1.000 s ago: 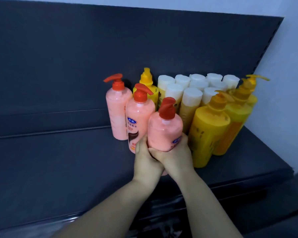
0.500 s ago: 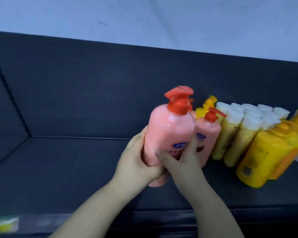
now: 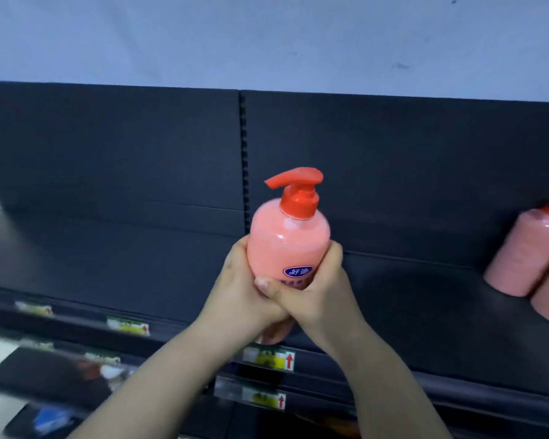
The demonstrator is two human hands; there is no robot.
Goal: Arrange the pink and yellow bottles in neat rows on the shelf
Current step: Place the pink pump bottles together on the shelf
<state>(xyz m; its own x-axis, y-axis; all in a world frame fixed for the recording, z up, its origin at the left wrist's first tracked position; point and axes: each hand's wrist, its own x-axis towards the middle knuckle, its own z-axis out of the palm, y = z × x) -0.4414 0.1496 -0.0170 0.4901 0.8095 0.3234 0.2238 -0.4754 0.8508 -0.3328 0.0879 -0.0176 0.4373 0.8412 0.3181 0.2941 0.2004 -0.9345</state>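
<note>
The left hand (image 3: 244,289) and right hand (image 3: 319,294), both just as near, wrap tight round the low part of 1 pink bottle (image 3: 287,245). It stands straight up, held over the front of the dark shelf (image 3: 133,274). Far right, 2 more pink bottles (image 3: 514,258) lean, cut off by the edge. 0 yellow ones show.

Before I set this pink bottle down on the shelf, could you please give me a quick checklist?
1. Grip: left hand and right hand both wrap the pink bottle: ok.
2. Bottle upright, red pump on top: ok.
3. Bare shelf beside it: ok.
4. Apart from the pink bottles at right: ok.
5. Base above shelf edge: cannot tell, hands hide it.
</note>
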